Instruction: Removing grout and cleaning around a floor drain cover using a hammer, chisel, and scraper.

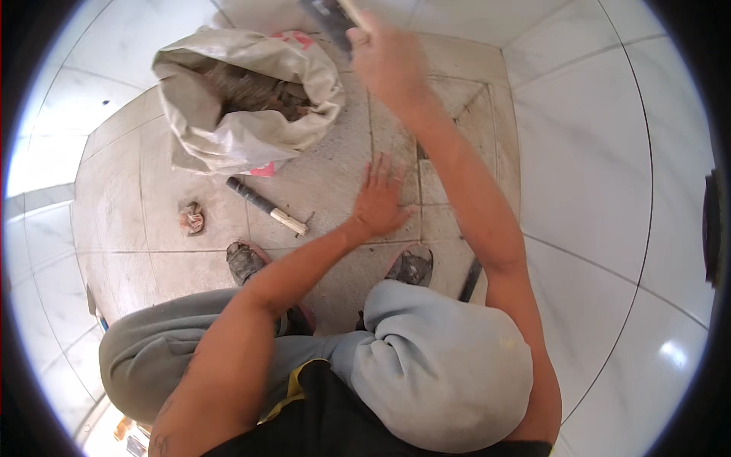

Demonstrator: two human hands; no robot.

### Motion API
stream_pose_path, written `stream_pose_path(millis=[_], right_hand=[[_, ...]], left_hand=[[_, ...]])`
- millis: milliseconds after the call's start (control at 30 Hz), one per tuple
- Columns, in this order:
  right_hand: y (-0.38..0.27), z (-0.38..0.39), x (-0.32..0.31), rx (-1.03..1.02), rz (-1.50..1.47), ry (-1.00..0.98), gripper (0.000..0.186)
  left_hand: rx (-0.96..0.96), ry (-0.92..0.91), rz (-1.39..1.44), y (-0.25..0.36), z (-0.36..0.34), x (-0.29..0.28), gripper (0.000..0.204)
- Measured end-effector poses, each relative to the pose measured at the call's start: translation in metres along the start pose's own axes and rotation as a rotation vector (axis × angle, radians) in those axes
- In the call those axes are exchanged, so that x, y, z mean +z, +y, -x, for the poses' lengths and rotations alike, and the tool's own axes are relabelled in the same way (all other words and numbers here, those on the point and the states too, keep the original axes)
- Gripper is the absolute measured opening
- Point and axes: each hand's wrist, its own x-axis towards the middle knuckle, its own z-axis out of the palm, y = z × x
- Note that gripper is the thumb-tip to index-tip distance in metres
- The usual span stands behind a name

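My left hand point(381, 198) lies flat on the dusty floor tiles point(335, 202), fingers spread and nothing in them. Raised toward the far wall, my right hand point(390, 68) is closed around a blurred tool point(327, 19) with a dark part and a pale, wood-like part. Its exact kind does not show, as its far end leaves the picture. Left of my left hand lies a loose stick point(266, 206), dark along most of its length, with a pale splintered end.
An open white sack point(251, 145) with broken debris point(266, 95) inside stands at the far left. A crumpled wrapper point(191, 218) lies nearer. White tiled walls point(579, 152) close in the right side. A dark bar point(470, 279) lies beside my right knee.
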Motion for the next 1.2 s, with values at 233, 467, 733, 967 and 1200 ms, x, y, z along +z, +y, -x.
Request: stream_pose_path(millis=[233,467,733,967,1200], right_hand=[[0.137,0.095,0.012,0.118,0.338,-0.315,0.023],[0.083,0.194,0.027,-0.005,0.202,-0.341,0.02],[0.139,0.235,-0.059,0.969,-0.365,-0.022,0.025],[0.114,0.283,0.004,0.949,-0.25,-0.165,0.025],[0.101,0.226,0.055,0.975,-0.591,-0.136,0.023]], left_hand=[[-0.08,0.137,-0.235,-0.049,-0.034,-0.001,0.085],[-0.109,0.292,-0.079,-0.08,-0.03,-0.017,0.06],[-0.096,0.217,-0.258,-0.09,-0.034,-0.018,0.061],[0.092,0.111,-0.201,-0.077,-0.064,-0.001,0.06],[0.127,0.184,0.147,-0.044,-0.077,0.006,0.057]])
